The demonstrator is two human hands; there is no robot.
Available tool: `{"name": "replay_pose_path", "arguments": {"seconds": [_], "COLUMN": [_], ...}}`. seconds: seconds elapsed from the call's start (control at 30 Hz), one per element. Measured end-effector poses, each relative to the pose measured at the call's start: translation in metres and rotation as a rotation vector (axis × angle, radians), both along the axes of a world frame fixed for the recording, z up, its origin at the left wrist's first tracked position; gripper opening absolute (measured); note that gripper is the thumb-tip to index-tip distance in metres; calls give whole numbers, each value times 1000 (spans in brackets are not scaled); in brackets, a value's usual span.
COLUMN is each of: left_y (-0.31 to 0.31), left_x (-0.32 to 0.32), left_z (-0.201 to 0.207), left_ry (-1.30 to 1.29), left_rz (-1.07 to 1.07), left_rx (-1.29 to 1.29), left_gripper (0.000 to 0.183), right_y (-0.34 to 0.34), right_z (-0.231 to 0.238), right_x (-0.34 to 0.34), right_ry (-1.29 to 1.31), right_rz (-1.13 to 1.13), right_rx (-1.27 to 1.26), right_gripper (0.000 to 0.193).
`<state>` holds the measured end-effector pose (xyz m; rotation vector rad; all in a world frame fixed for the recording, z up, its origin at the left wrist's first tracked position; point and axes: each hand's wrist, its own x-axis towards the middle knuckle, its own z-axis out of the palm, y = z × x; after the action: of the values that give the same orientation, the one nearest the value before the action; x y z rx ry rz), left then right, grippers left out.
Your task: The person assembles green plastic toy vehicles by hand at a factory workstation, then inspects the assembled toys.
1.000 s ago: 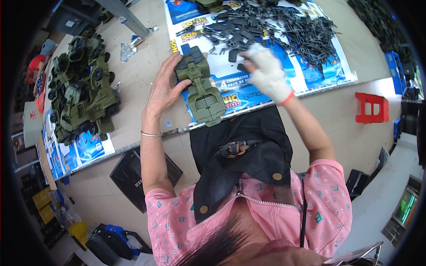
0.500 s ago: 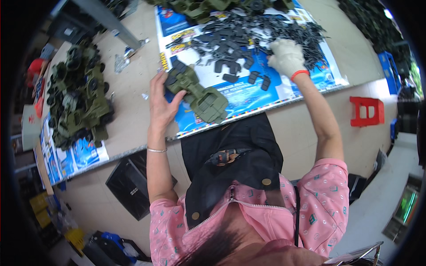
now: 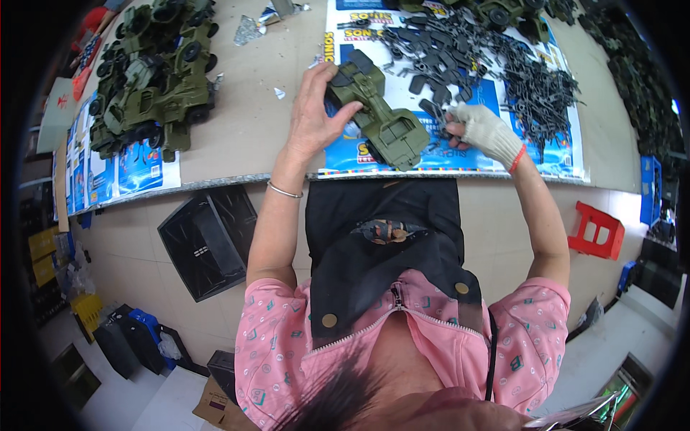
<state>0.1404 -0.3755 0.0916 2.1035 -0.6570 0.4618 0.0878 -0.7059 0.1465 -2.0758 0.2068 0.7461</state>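
My left hand [image 3: 316, 111] is bare and grips the front of an olive-green toy truck body [image 3: 381, 118] that lies on the blue printed sheet [image 3: 460, 154] near the table's front edge. My right hand [image 3: 480, 129], in a white knit glove with a red cuff, is at the truck's rear end, its fingers closed on a small dark plastic part [image 3: 440, 115]. Just behind the right hand lies a heap of several dark grey plastic parts [image 3: 503, 65] spread over the sheet.
A pile of several finished olive toy trucks [image 3: 154, 72] sits at the table's left. A black crate [image 3: 208, 241] lies on the floor under the table edge. A red stool [image 3: 596, 230] stands at the right. Blue and dark bins [image 3: 136, 337] are at lower left.
My right hand came back from the parts heap toward the truck's rear with a small part. My left hand kept hold of the truck, which now lies nearer the table edge.
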Motion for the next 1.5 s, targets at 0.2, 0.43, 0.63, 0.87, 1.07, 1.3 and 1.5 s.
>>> {"name": "replay_pose_path", "arguments": {"seconds": [0.2,0.43,0.63,0.87,1.07,1.3,1.5], "left_y": [-1,-12,-8,-12,-12,-8,-10], "left_x": [1,-2,-5,-6,-5,-3,-3], "left_z": [2,-11,-14,-13,-16,-20,-24], "left_ry": [11,-49,-64,-137,-112,-79,-18], "left_rz": [17,48,35,55,65,12,11], "left_rx": [-29,-134,-142,-123,-152,-193,-282], "left_gripper": [70,70,70,72,70,70,67], "right_y": [31,22,105,128,136,141,185], "right_z": [13,-5,47,61,55,85,44], "right_x": [-15,-26,28,65,56,92,103], "right_ry": [-503,-835,-1151,-830,-895,-138,-947], "right_rz": [300,-87,365,484,481,138,720], "right_rx": [-707,-438,-527,-597,-771,-339,-680], "right_gripper": [28,27,31,33,35,61,50]}}
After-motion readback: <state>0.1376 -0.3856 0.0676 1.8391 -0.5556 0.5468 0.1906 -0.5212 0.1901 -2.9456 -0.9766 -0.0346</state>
